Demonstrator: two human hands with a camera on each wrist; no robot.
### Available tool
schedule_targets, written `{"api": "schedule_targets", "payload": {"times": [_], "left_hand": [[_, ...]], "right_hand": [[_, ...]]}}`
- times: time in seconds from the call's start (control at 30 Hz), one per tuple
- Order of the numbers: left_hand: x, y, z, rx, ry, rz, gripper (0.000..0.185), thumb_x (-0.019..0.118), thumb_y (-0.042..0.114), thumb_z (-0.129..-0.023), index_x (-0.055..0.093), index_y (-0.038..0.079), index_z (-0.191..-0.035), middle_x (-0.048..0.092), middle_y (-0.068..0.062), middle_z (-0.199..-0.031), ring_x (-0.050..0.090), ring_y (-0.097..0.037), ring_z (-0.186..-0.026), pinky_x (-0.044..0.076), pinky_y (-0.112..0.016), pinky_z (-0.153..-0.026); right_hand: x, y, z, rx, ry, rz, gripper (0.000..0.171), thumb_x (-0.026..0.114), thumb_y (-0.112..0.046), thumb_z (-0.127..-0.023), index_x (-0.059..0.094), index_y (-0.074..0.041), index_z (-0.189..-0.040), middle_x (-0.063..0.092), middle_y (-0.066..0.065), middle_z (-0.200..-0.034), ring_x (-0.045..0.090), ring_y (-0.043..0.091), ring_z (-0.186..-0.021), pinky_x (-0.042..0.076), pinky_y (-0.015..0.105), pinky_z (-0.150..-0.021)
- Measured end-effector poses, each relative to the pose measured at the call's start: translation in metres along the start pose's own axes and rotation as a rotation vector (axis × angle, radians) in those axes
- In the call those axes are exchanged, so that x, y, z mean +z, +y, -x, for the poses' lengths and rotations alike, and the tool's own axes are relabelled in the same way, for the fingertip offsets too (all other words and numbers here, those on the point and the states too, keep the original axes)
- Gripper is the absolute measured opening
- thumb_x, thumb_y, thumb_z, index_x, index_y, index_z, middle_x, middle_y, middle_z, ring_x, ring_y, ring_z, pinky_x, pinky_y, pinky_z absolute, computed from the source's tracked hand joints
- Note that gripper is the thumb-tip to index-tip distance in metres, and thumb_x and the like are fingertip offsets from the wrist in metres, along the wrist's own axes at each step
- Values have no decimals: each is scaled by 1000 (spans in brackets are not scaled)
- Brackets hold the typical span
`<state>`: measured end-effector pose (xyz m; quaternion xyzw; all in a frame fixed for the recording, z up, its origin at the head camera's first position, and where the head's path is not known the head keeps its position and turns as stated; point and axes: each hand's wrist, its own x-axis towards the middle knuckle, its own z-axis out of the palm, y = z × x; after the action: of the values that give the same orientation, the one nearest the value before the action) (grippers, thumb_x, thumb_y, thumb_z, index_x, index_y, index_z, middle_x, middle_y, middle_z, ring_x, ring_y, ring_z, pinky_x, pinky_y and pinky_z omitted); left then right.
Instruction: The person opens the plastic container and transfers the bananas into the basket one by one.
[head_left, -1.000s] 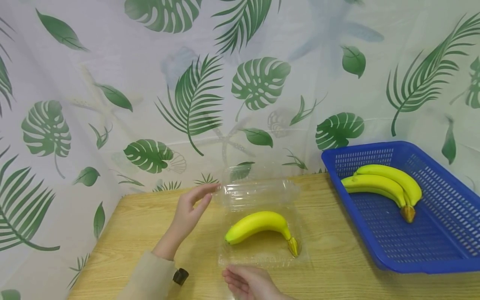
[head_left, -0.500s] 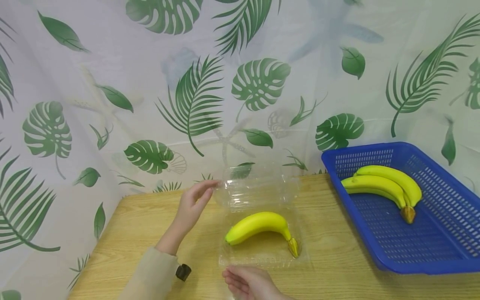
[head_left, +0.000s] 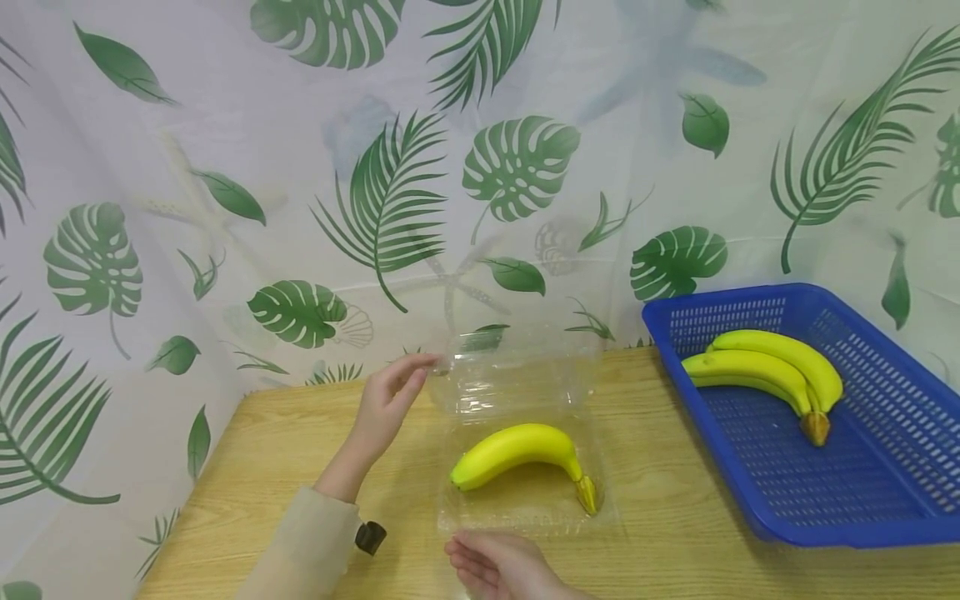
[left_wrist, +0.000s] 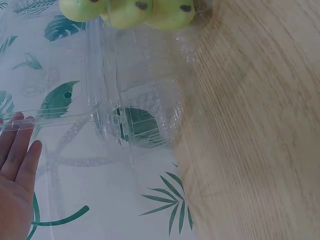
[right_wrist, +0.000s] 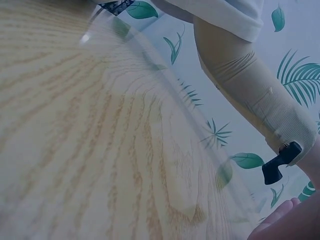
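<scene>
Closing is in hand: the clear lid [head_left: 517,371] is raised by the left hand [head_left: 386,408], fingers straight against its edge, above the banana [head_left: 513,450] mid-worktop. The right hand [head_left: 498,567], relaxed, is kept at the near rim. Folding the lid down squarely is called for.

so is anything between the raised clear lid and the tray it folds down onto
Only the single banana, lying inside the clear tray under the lid. The left hand touches the lid's left edge with straight fingers; the right hand rests at the tray's near edge, outside it.
</scene>
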<state>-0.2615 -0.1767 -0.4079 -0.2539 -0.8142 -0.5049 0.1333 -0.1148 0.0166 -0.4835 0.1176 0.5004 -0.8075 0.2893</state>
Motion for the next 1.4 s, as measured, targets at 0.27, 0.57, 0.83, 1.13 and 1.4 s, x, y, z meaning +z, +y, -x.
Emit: {"api": "schedule_targets", "payload": {"times": [0.27, 0.57, 0.83, 1.13, 1.4], "left_hand": [[0, 0, 1, 1, -9, 12, 30, 52, 7, -108, 68, -4, -131, 74, -22, -131, 68, -34, -128, 55, -30, -111], [0, 0, 1, -1, -7, 39, 30, 52, 7, -108, 68, -5, -130, 74, -23, -130, 69, -23, -126, 53, -24, -110], [0, 0, 0, -14, -9, 65, 30, 51, 8, -108, 68, -5, -130, 74, -24, -130, 69, -10, -123, 53, -21, -109], [1, -3, 1, -1, -14, 93, 30, 50, 7, -109, 68, -5, -130, 74, -25, -127, 67, 2, -118, 53, -20, -109], [0, -1, 1, 1, -9, 113, 30, 51, 7, -108, 68, -6, -129, 74, -27, -125, 66, 4, -115, 53, -19, -108]], "right_hand": [[0, 0, 0, 4, -4, 13, 26, 66, -14, -104, 70, 4, -122, 80, 1, -103, 74, 6, -90, 65, 22, -91], [-1, 0, 5, 15, -22, 41, 29, 65, -17, -105, 69, 4, -125, 79, 1, -105, 73, 6, -92, 64, 23, -94], [-2, -2, 7, 22, -30, 72, 34, 67, -14, -103, 67, 9, -128, 80, 5, -109, 74, 8, -94, 65, 29, -98], [-2, -2, 15, 10, -65, 80, 32, 69, -13, -102, 68, 9, -125, 80, 4, -105, 75, 9, -94, 65, 28, -97], [-4, -10, 20, 53, -105, 83, 42, 69, -18, -103, 63, 10, -133, 78, 12, -119, 75, 12, -102, 63, 32, -104]]}}
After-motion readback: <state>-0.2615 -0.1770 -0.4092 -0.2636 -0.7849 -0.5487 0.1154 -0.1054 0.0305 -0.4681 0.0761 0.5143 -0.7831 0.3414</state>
